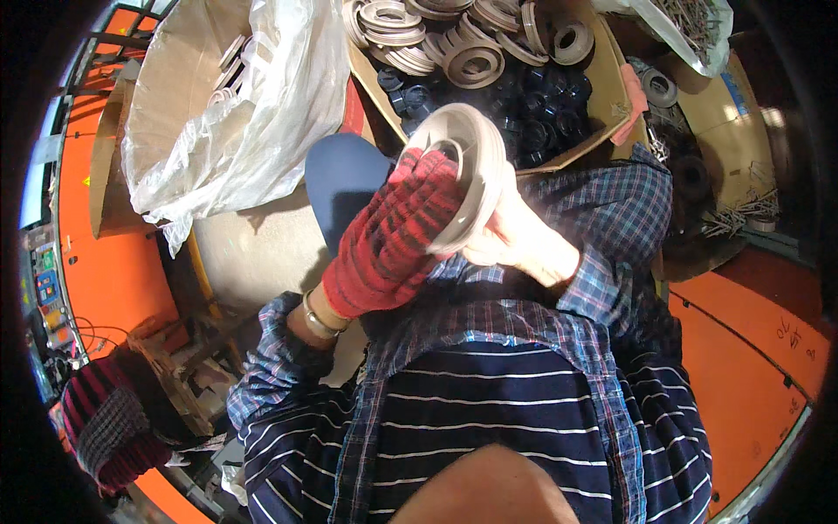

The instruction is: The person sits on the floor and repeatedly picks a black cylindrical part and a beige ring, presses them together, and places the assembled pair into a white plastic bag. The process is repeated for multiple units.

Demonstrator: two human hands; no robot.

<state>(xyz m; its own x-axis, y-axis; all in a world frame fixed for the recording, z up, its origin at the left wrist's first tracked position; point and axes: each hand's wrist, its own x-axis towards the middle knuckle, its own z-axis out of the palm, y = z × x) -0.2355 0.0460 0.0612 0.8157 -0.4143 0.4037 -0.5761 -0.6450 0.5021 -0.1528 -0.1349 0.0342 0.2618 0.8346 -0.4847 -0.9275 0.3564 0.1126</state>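
A beige ribbed plastic ring [491,166] is tilted up in front of my lap, between both hands. My left hand [388,231], in a red and black striped glove, has its fingers together and reaching into the ring's opening. A thin dark curved edge shows by those fingertips; I cannot tell what part it belongs to. My bare right hand [517,229] grips the ring from the right and below, its fingers partly behind the ring.
Ahead stands a cardboard box [621,105] with several beige rings [476,63] and black plastic parts [532,122]. To its left is a plastic-lined box [236,122] holding a few beige rings. Metal pins [742,214] lie at the right; a striped knit item [109,428] is at the lower left.
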